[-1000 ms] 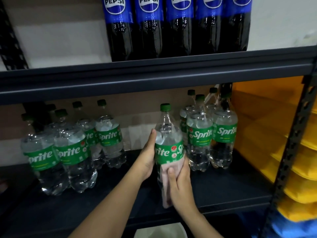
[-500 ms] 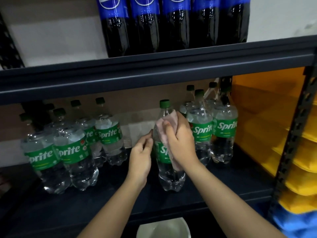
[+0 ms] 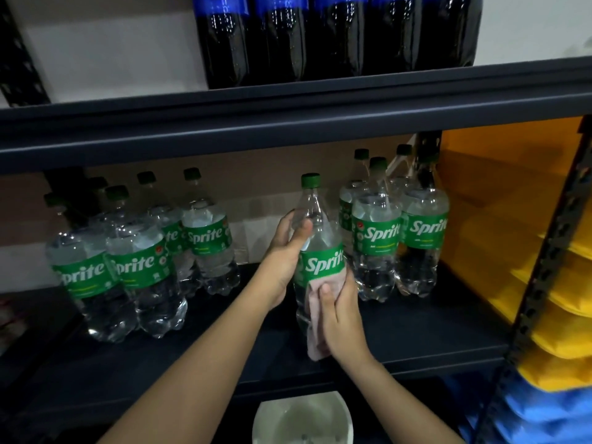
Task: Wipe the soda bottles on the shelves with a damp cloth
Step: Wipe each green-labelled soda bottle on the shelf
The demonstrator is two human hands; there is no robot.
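We see a clear plastic Sprite bottle with a green cap and green label (image 3: 315, 248) standing near the front middle of the dark metal lower shelf (image 3: 416, 344), apart from the bottle groups on either side. The left hand (image 3: 283, 251) grips its shoulder above the label, thumb across the front, fingers curled round the far side. The right hand (image 3: 339, 312) curls round the lower body and presses a pale pink damp cloth (image 3: 315, 318) against the bottle below the label; the cloth's end hangs down past the heel of the hand.

To the left we note a cluster of matching Sprite bottles (image 3: 141, 267); to the right another cluster (image 3: 397, 238), close to the held bottle. On the upper dark shelf (image 3: 288, 123) stands a row of dark cola bottles with blue labels (image 3: 336, 33). Yellow stacked plastic bins (image 3: 512, 219) sit at right behind a perforated upright. A white container (image 3: 301, 418) shows below the shelf edge, between the forearms.
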